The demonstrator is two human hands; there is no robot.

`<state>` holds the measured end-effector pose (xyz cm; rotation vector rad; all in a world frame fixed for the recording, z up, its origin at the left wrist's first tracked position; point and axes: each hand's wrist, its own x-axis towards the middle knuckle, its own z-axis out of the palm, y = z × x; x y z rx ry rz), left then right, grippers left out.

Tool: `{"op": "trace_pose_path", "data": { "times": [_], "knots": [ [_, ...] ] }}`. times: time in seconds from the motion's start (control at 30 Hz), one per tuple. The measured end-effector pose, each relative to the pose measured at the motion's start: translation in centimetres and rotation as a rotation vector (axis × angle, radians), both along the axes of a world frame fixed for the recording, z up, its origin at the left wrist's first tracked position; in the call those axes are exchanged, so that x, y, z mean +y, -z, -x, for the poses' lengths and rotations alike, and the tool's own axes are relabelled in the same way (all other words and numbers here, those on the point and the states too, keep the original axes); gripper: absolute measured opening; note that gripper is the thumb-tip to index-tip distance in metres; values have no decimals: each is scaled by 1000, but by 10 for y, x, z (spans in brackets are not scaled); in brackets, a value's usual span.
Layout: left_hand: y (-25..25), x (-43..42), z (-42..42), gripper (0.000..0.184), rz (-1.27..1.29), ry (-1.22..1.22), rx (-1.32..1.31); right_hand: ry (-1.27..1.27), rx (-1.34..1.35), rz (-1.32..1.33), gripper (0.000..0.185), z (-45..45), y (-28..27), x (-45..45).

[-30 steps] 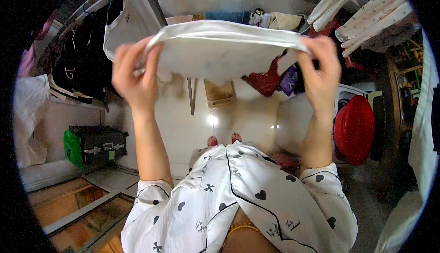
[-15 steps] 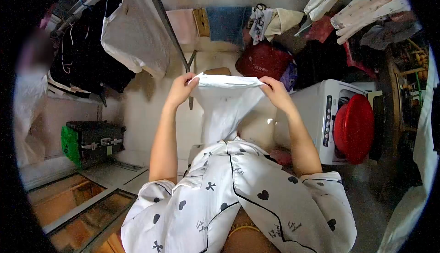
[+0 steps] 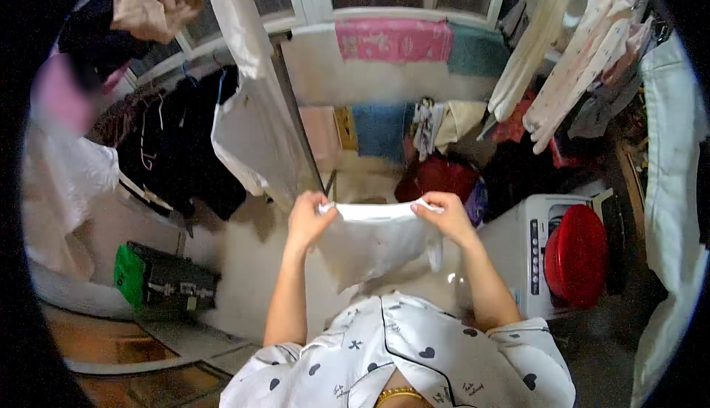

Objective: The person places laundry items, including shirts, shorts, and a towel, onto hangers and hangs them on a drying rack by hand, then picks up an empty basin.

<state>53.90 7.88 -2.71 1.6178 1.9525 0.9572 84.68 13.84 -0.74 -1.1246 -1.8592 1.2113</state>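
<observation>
Cloth of limp white fabric [image 3: 381, 244] hangs between bare left hand [image 3: 306, 223] and right hand [image 3: 447, 220], thumbs and fingers pinching opposite ends of its top band. Slackened pinch at either end could drop that side toward pale, shiny floor [image 3: 245, 279].

White cloth [image 3: 377, 245] | top edge stretched nearly straight | hanging loosely below

I am wearing a loose white cloth pyjama-style shirt [image 3: 414, 332] scattered with black hearts [image 3: 427, 352], a black bow [image 3: 355, 345] and dark cursive lettering [image 3: 467, 391]. Thin black piping [image 3: 384, 327] is running down its front. Wide white short sleeves [image 3: 526, 338] are ending near my elbows. A gold-coloured beaded necklace [image 3: 399, 392] is curving inside the neckline; my left hand [image 3: 309, 221] and right hand [image 3: 448, 217] are showing bare.
</observation>
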Motion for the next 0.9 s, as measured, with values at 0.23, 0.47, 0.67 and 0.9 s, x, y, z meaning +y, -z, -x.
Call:
{"op": "trace_pose_path", "data": {
  "times": [0.23,0.47,0.67,0.9],
  "knots": [
    [8,-6,14,33,94,120,177,118,124,-86,26,20,1,-7],
    [-12,5,14,26,-78,18,136,186,187,-187,22,37,-23,-20],
    [-41,20,17,14,-465,-136,-11,123,214,-233,20,55,-44,-40],
    [-28,40,25,15,-353,76,-660,-67,99,-151,19,71,-58,-69]
  ]
}}
